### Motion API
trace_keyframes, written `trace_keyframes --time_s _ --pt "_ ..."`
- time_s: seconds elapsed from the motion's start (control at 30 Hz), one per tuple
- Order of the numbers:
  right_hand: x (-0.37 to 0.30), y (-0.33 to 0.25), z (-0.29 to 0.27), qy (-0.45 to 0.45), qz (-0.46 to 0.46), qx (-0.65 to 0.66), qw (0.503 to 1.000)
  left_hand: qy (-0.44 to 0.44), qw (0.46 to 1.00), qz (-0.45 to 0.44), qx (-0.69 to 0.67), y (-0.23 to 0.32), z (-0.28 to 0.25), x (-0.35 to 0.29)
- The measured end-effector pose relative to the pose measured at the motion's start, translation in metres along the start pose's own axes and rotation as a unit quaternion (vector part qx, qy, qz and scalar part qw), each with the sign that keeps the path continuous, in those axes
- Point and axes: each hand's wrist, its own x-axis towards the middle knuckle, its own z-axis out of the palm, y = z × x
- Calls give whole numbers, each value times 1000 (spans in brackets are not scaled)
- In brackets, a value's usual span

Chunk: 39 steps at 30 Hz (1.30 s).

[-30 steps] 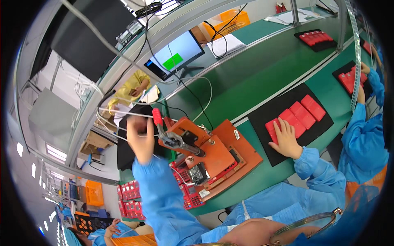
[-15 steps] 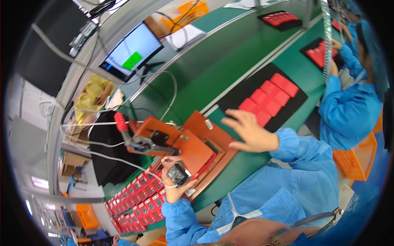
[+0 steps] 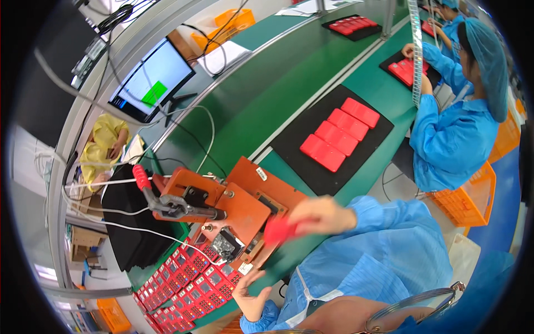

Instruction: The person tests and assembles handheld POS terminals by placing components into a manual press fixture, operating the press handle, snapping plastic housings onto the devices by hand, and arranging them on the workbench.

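Observation:
My right hand (image 3: 325, 216) grips a red rectangular device (image 3: 280, 230), smeared by motion, at the right side of an orange-brown clamp fixture (image 3: 245, 203). The fixture carries a metal toggle clamp with a red handle (image 3: 141, 177). A small black circuit board (image 3: 227, 245) with a white cable sits at its near edge. Just below that edge, my left hand (image 3: 250, 294) holds nothing; its fingers and thumb are apart.
Red keypad devices (image 3: 189, 284) lie in rows left of the fixture. Several plain red devices (image 3: 339, 133) rest on a black mat (image 3: 364, 153). A monitor (image 3: 153, 80) stands behind. To the right sits a co-worker (image 3: 456, 133) in blue beside an orange crate (image 3: 467, 195).
My right hand has gone from open to gripping the red device, which has come out of the fixture's side. My left hand has left the circuit board and moved down. The whole view has shifted.

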Motion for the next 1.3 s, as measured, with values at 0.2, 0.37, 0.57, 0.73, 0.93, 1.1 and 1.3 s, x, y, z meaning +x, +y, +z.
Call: trace_keyframes --time_s 0.2,0.37,0.57,0.73,0.93,1.1,1.3 --pt "-4 77 -22 171 252 -108 946 153 986 1 64 2 -37 1" --pt "2 74 -2 31 245 -382 890 286 913 128 262 16 -115 34" --pt "-1 138 19 -37 154 -599 785 391 674 248 575 14 -194 186" --pt "11 148 -4 -20 229 -587 776 377 647 -9 662 0 -221 246" --pt "-4 189 -90 16 276 -622 733 216 800 -69 555 52 -276 251" --pt "-13 194 -128 30 279 -616 736 325 623 -156 694 34 -304 239" --pt "-15 93 -73 64 199 -443 872 225 745 -192 598 36 -275 225"
